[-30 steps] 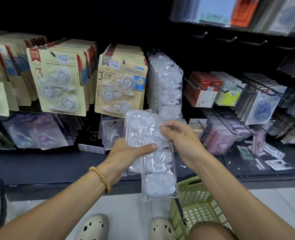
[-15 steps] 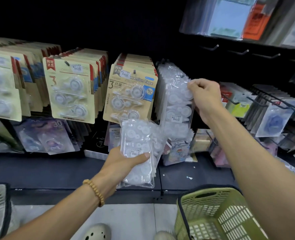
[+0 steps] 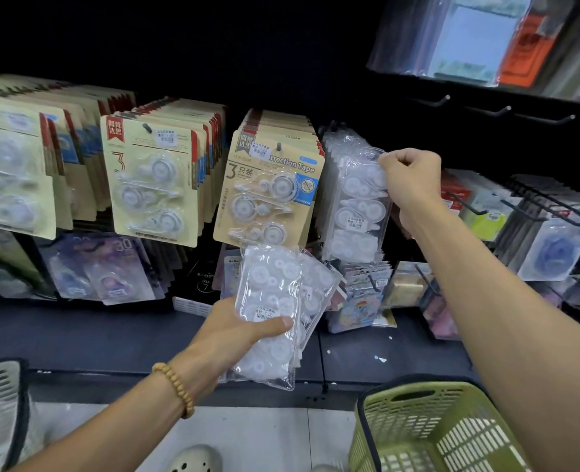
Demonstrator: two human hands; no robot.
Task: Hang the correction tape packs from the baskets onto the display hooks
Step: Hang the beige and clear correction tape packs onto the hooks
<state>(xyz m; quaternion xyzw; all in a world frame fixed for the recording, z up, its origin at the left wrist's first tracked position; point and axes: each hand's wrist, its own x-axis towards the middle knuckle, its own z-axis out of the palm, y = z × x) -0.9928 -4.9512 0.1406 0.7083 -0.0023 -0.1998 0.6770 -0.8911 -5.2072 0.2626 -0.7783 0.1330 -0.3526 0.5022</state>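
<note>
Hanging is under way: beside the cardboard-backed packs (image 3: 268, 189), the right hand (image 3: 409, 175) pinches a clear correction tape pack (image 3: 358, 206) at its hook, needing its hole threaded, while the left hand (image 3: 234, 335) grips the spare packs (image 3: 271, 311).

Clear packs (image 3: 270, 311) in the left hand (image 3: 227, 338) showed white tape wheels. Beige-gold bead bracelet (image 3: 176, 386) sat on that wrist. Below the right hand (image 3: 407, 178), an olive-green lattice basket (image 3: 428, 434) had a black rim. Card packs (image 3: 268, 192) left of it were cream with red corners.
</note>
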